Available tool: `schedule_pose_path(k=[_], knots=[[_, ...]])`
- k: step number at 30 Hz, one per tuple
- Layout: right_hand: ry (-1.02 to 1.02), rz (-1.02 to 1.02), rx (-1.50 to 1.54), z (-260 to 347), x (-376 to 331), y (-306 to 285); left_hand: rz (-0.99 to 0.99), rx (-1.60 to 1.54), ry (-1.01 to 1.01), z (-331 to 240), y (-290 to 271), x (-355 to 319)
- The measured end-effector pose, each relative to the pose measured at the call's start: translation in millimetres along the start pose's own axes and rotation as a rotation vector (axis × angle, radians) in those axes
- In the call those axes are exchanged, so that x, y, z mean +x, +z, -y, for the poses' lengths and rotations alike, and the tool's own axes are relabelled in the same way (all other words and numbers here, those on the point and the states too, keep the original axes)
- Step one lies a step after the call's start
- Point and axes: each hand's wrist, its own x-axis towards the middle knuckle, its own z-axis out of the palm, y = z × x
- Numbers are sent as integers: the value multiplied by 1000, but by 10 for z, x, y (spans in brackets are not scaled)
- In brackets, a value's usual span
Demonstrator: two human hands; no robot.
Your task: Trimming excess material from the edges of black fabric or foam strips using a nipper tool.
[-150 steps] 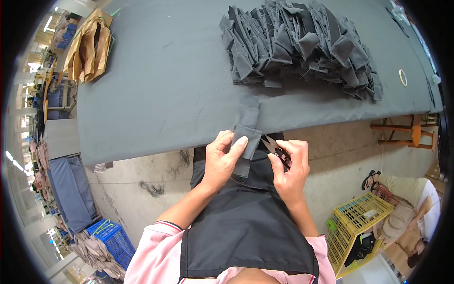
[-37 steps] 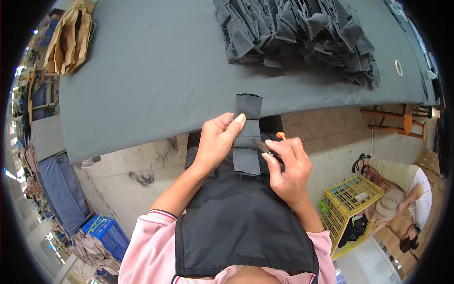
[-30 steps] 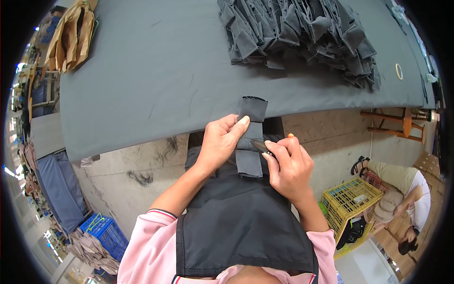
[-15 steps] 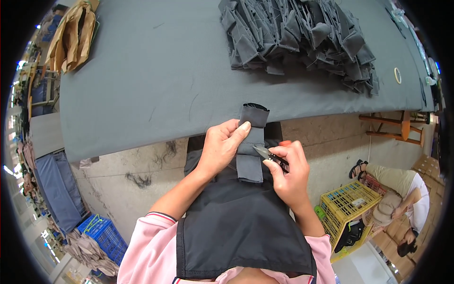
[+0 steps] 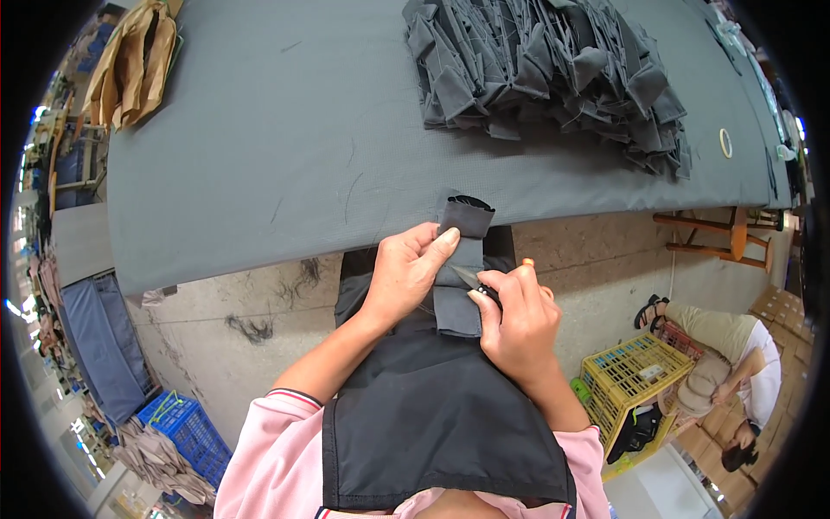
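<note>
My left hand (image 5: pixel 410 266) pinches a folded grey fabric strip (image 5: pixel 458 309) near its upper part, thumb on top. The strip hangs lengthwise in front of my black apron (image 5: pixel 441 424), its upper end by the table edge. In my right hand (image 5: pixel 521 320) is a pair of thread snips (image 5: pixel 471 278), closed round by my fingers. The blade tips lie at the middle of the strip, close to my left thumb; whether they touch the cloth I cannot tell. A small orange-red spot shows at a finger of my right hand.
A large pile of similar grey fabric pieces (image 5: pixel 545 73) lies on the grey-covered table (image 5: pixel 242 156), with a tape roll (image 5: pixel 726 143) to its right. Brown paper (image 5: pixel 134 65) sits far left. Below are a blue crate (image 5: pixel 186 428), a yellow crate (image 5: pixel 635 372), a wooden stool (image 5: pixel 735 233) and a bending person (image 5: pixel 735 346).
My right hand has shifted slightly left, bringing the snips further over the strip, and its fingers have closed more around them. My left hand keeps its hold.
</note>
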Motion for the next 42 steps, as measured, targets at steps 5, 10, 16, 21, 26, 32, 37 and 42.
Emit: schedule_pose_path(k=[5, 10, 16, 21, 26, 32, 37, 42], knots=[[10, -80, 34, 10, 19, 1, -17, -56, -1, -14, -2, 22], [264, -100, 1007, -56, -68, -98, 31, -552, 71, -191, -125, -138], [570, 106, 897, -309, 177, 283, -434, -740, -107, -89, -400, 55], [187, -49, 549, -62, 784, 20, -306, -119, 600, -251, -1771, -80], [-49, -121, -117, -301, 1688, 405, -644, 517, 353, -151, -3016, -61], [133, -57, -416, -482, 1865, 720, -868, 1043, 261, 132, -3461, -68], [184, -187, 29, -434, 1807, 514, -829, 976, 331, 314, -3839, -152], [115, -420, 449, -100, 1404, 415, -1347, 1176, 546, -86, -3176, -83]])
